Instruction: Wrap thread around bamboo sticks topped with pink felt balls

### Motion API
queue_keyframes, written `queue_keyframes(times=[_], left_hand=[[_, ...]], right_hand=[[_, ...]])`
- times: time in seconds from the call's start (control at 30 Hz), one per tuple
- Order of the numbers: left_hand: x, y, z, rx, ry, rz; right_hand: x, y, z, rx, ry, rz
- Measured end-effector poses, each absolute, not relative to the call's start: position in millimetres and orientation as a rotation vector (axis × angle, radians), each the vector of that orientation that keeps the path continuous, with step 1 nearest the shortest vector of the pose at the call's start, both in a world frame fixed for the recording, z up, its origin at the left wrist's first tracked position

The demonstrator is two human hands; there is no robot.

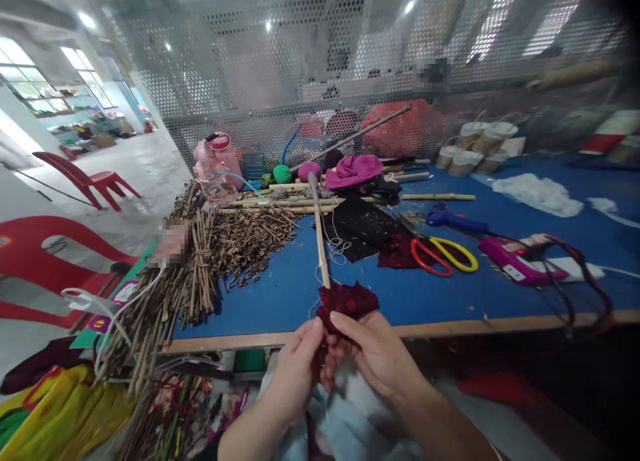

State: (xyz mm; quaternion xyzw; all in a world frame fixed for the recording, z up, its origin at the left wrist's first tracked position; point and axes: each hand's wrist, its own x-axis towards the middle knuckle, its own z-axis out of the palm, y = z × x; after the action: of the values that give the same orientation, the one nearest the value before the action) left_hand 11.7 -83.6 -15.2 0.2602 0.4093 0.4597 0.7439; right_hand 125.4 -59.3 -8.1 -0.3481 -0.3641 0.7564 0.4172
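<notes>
Just in front of the table's near edge, my left hand (300,358) and my right hand (377,354) pinch a dark red patterned cloth (353,301) between thumbs and fingers. The cloth is gathered around the near end of a pale wooden stick (321,238), though that end itself is hidden. The stick points away from me, its far part wrapped in something greyish near a purple ball (310,171). A thin white string (339,248) lies in loose loops beside the stick. My lower fingers are partly hidden under the cloth.
Bundled dry twigs (203,268) cover the left of the blue table (280,308). To the right lie black cloth (357,231), scissors with red and yellow handles (445,256), a blue-handled tool (457,221) and a purple power strip (520,261) with cables. A perforated metal screen (280,68) stands behind.
</notes>
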Motion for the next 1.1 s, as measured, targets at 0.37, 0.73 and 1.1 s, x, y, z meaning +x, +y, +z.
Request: queue_keyframes(times=[0.37, 0.73, 1.1], left_hand=[[23, -75, -16, 0.621, 0.894, 1.087], [15, -74, -13, 0.733, 1.17, 1.268], [23, -72, -13, 0.513, 0.81, 1.323]], right_hand=[[121, -62, -4, -0.918, -0.976, 1.735], [127, -65, 2, -1.115, -1.209, 1.457], [123, -56, 9, -1.071, -1.03, 1.534]])
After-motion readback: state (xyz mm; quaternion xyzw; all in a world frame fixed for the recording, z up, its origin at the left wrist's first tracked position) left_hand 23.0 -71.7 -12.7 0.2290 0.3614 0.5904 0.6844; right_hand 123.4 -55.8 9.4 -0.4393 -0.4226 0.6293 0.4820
